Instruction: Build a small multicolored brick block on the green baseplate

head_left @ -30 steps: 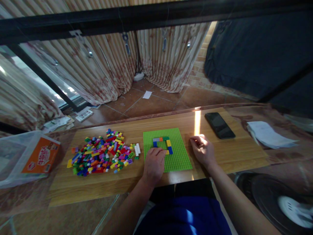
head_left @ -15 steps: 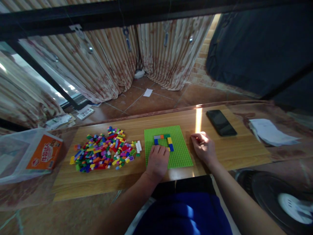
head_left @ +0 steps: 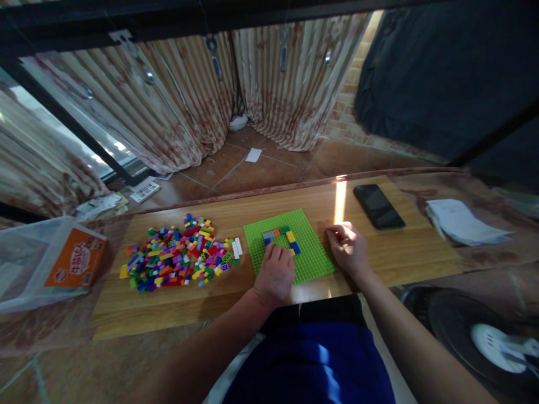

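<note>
A green studded baseplate (head_left: 314, 255) lies on the wooden board in front of me, turned at a slight angle. On it, toy bricks in grey, orange, green, yellow and blue (head_left: 290, 238) form a partial ring outline. My left hand (head_left: 275, 275) rests over the near left part of that outline, fingers curled down and closed. The hand hides the near side of the ring and whatever is under the fingertips. Just right of the plate, my right hand (head_left: 348, 251) lies on its side, thumb and fingers curled together; whether anything is inside them is hidden.
Left of the plate spreads a pile of loose colourful bricks (head_left: 177, 255), with a white brick (head_left: 237, 248) at its right edge. A clear plastic bin (head_left: 37, 269) stands far left. A black phone (head_left: 378, 206) and papers (head_left: 467, 221) lie to the right.
The baseplate with its bricks has turned slightly counterclockwise, its near right corner swinging away from me. My left hand has shifted a little rightward with it. My right hand stays almost in place.
</note>
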The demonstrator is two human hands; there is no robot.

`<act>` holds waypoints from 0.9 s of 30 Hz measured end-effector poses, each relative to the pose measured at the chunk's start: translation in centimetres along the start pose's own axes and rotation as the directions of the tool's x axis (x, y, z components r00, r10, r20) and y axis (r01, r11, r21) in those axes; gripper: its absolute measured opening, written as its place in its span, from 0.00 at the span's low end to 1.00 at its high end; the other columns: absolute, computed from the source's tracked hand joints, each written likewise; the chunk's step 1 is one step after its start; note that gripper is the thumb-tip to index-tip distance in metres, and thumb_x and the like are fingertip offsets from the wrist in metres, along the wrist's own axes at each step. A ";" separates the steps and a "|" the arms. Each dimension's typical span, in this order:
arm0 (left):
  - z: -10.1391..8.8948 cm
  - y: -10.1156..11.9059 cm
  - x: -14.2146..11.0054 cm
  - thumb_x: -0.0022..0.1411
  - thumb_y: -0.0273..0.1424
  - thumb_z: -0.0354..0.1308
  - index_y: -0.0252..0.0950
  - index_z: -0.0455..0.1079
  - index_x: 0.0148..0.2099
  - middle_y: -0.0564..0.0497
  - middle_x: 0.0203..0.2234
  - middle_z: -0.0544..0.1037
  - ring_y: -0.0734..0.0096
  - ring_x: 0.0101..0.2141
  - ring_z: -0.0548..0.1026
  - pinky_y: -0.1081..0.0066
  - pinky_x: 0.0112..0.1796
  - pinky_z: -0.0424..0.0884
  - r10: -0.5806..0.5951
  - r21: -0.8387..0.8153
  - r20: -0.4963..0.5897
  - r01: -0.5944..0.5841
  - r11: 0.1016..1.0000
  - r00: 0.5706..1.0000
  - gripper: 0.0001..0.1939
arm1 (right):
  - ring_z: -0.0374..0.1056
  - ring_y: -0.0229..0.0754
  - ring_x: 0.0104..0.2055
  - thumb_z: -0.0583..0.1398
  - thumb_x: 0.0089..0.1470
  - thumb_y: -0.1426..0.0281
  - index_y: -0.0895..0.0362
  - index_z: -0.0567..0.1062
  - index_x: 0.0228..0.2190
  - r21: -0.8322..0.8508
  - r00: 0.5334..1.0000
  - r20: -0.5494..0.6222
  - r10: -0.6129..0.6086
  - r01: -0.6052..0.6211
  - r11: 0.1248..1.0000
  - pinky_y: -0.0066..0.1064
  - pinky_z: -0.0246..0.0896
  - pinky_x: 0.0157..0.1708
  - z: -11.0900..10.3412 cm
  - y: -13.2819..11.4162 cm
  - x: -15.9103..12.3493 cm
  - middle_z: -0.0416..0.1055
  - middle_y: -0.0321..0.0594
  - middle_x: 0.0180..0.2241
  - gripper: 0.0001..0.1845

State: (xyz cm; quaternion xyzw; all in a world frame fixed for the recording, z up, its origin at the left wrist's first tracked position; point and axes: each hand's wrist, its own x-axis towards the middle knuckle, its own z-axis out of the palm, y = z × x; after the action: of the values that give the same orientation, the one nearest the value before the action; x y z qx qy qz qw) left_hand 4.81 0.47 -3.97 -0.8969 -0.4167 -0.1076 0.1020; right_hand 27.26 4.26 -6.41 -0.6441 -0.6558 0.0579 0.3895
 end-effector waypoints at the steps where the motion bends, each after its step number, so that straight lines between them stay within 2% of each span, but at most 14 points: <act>1: 0.0 -0.3 -0.1 0.66 0.23 0.49 0.28 0.71 0.44 0.45 0.35 0.75 0.63 0.40 0.70 0.55 0.53 0.64 -0.004 -0.020 0.006 0.005 1.000 1.000 0.10 | 0.67 0.41 0.30 0.55 0.57 0.62 0.56 0.76 0.30 0.000 1.000 0.002 0.006 -0.006 1.000 0.31 0.59 0.30 0.0 0.0 0.0 0.71 0.41 0.31 0.13; 6: -0.6 -1.1 -0.2 0.65 0.24 0.49 0.29 0.70 0.48 0.46 0.37 0.75 0.60 0.42 0.70 0.55 0.52 0.63 0.010 -0.125 0.064 -0.002 0.992 0.998 0.12 | 0.67 0.41 0.31 0.56 0.55 0.63 0.57 0.77 0.30 0.048 0.999 0.023 0.048 -0.049 0.998 0.32 0.60 0.31 -0.2 0.0 0.3 0.72 0.42 0.32 0.12; 10: -0.8 -1.5 -0.1 0.65 0.25 0.50 0.30 0.70 0.49 0.45 0.39 0.76 0.59 0.43 0.70 0.56 0.50 0.65 0.009 -0.191 0.072 0.005 0.982 0.997 0.13 | 0.66 0.39 0.27 0.57 0.54 0.62 0.57 0.77 0.30 0.155 0.991 0.073 0.111 -0.122 0.980 0.31 0.61 0.29 -0.4 -0.8 0.5 0.71 0.41 0.31 0.13; 13: -0.5 -1.6 -0.2 0.66 0.24 0.48 0.32 0.70 0.49 0.46 0.40 0.76 0.61 0.42 0.71 0.58 0.48 0.67 -0.016 -0.232 0.043 0.026 0.972 0.999 0.13 | 0.66 0.38 0.27 0.58 0.55 0.64 0.57 0.77 0.32 0.230 0.988 0.131 0.076 -0.105 0.968 0.30 0.63 0.28 -0.3 -2.6 0.0 0.72 0.40 0.30 0.11; 17: -0.1 -1.5 -0.4 0.66 0.24 0.48 0.34 0.70 0.48 0.46 0.40 0.77 0.62 0.42 0.72 0.58 0.47 0.68 -0.095 -0.306 -0.016 0.085 0.948 0.995 0.12 | 0.69 0.39 0.31 0.58 0.56 0.69 0.55 0.77 0.37 0.225 0.973 0.230 -0.020 -0.033 0.974 0.31 0.66 0.33 0.2 -4.9 -1.3 0.74 0.40 0.34 0.10; 20: 0.1 -1.3 -0.7 0.65 0.23 0.48 0.34 0.68 0.51 0.46 0.42 0.77 0.61 0.44 0.73 0.57 0.49 0.69 -0.161 -0.389 -0.066 0.123 0.913 0.985 0.14 | 0.70 0.40 0.34 0.57 0.56 0.70 0.55 0.77 0.38 0.213 0.975 0.221 -0.019 -0.030 0.977 0.32 0.66 0.36 0.5 -5.5 -2.3 0.74 0.40 0.34 0.09; 24: 0.4 -1.1 -1.6 0.64 0.21 0.48 0.34 0.62 0.57 0.44 0.47 0.75 0.62 0.48 0.72 0.57 0.51 0.70 -0.246 -0.508 -0.119 0.153 0.848 0.962 0.20 | 0.70 0.40 0.34 0.57 0.55 0.71 0.55 0.77 0.38 0.222 0.983 0.181 0.021 -0.061 0.973 0.32 0.67 0.36 0.4 -5.3 -3.2 0.74 0.40 0.35 0.10; 27: 0.5 -1.1 -2.2 0.63 0.21 0.49 0.34 0.61 0.58 0.43 0.48 0.74 0.62 0.50 0.71 0.58 0.51 0.71 -0.298 -0.537 -0.152 0.174 0.825 0.942 0.21 | 0.70 0.40 0.34 0.57 0.55 0.71 0.55 0.77 0.37 0.214 0.982 0.186 0.036 -0.077 0.974 0.31 0.67 0.36 0.0 -5.5 -3.8 0.74 0.40 0.36 0.09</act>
State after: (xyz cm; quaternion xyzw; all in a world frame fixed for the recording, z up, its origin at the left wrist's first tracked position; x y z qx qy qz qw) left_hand 2.65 -0.33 -5.00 -0.8136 -0.4662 -0.3299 -0.1091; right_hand 22.32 0.01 -4.87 -0.6076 -0.6594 0.1996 0.3952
